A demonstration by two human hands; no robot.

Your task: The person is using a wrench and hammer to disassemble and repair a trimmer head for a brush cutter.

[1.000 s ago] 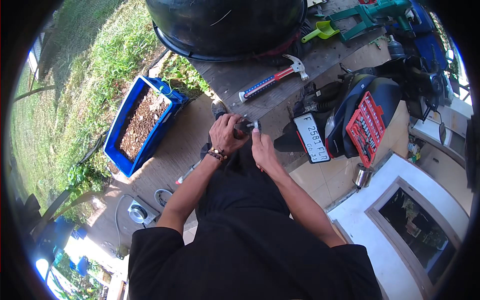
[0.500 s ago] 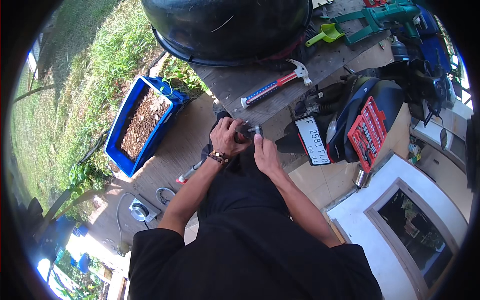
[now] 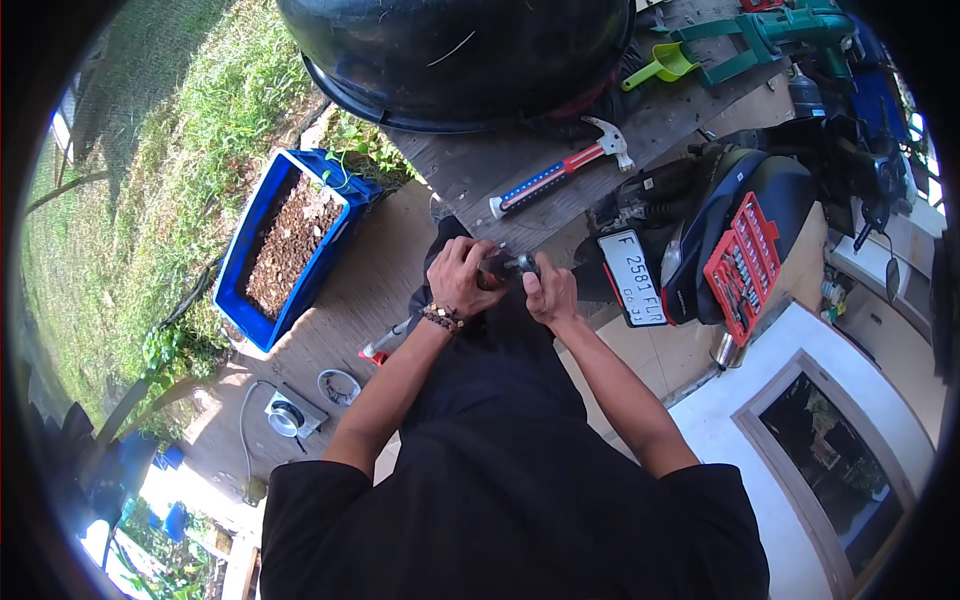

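Note:
In front of my body, near the table corner, my left hand (image 3: 461, 277) curls round a dark, rounded part (image 3: 491, 277) with a reddish-brown tint. A small bright metal tip sticks out at its far side. My right hand (image 3: 551, 290) is closed on a small round-headed metal tool (image 3: 526, 263), its head against the dark part. Fingers hide most of both pieces, so their exact kind does not show. On the table just beyond lies a claw hammer (image 3: 562, 170) with a red, white and blue handle.
A large black tub (image 3: 460, 60) stands on the wooden table (image 3: 450, 170), near a green scoop (image 3: 662, 66) and a green power tool (image 3: 765, 45). At right, a red socket set case (image 3: 742, 268) rests on a motorcycle (image 3: 775, 190). A blue planter (image 3: 285, 245) sits left.
Both hands appear slightly further right. My right hand has turned, its fingers now curled with the knuckles higher beside the tool's head. The left hand keeps its hold.

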